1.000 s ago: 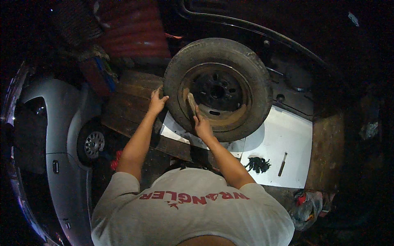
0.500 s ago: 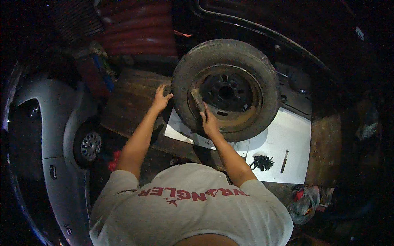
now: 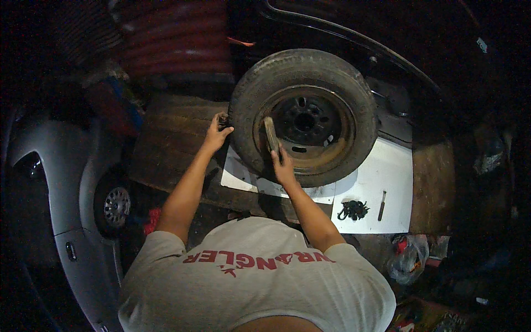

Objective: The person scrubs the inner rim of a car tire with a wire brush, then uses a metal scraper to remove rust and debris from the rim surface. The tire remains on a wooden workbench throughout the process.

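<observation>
A dusty wheel (image 3: 248, 133), a black tyre on a dark steel rim, faces me on the bench. In my right hand (image 3: 284, 166) is a slim, tan, block-shaped brush (image 3: 270, 134), its fingers closed round the near end. The brush lies over the lower left part of the rim; its bristles cannot be made out clearly. At the tyre's left edge is my left hand (image 3: 216, 136), thumb near the tread and fingers curled. Between its thumb and fingers shows a small dark thing, too dim to name.
A white panel (image 3: 381, 166) lies under the wheel, bearing a black tangled bundle (image 3: 353, 209) and a slim dark-handled tool (image 3: 382, 206). Wooden boards (image 3: 171, 138) extend left. A silver car (image 3: 77, 205) stands far left. A clear plastic bag (image 3: 410, 260) lies lower right.
The brush has turned a little more upright in my right hand, its far end shifting slightly right on the rim. My left hand stays beside the tyre. The whole view has shifted slightly.
</observation>
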`<state>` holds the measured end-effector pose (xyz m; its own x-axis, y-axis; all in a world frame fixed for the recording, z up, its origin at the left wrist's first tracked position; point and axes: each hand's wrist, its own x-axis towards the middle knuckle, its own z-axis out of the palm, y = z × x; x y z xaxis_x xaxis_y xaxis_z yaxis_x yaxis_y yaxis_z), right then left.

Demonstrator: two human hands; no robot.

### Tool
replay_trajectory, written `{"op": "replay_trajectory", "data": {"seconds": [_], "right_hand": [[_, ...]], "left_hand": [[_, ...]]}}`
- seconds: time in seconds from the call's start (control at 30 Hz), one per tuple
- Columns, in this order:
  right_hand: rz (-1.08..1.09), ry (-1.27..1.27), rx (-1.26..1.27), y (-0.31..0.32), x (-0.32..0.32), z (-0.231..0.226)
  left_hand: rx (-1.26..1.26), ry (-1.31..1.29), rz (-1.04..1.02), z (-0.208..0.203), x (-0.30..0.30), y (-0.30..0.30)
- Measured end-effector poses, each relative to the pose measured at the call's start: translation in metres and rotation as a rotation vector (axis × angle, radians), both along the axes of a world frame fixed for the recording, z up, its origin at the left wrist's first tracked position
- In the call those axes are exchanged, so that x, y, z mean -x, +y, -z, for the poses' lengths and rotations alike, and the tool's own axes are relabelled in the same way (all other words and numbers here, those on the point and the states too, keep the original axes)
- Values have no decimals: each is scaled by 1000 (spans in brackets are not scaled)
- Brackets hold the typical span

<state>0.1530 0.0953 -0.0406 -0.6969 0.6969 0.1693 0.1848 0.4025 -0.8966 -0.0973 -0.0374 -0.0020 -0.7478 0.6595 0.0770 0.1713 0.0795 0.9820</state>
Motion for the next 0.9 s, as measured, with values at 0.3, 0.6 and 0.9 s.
{"op": "replay_trajectory", "data": {"seconds": [0.3, 0.6, 0.9], "right_hand": [[75, 0, 78, -4, 6, -3], [77, -91, 269, -23, -45, 30], [125, 83, 202, -9, 31, -9]], "left_hand": [[71, 28, 36, -2, -9, 8], [150, 279, -11, 9, -7, 11], [205, 252, -119, 16, -3, 15]]}}
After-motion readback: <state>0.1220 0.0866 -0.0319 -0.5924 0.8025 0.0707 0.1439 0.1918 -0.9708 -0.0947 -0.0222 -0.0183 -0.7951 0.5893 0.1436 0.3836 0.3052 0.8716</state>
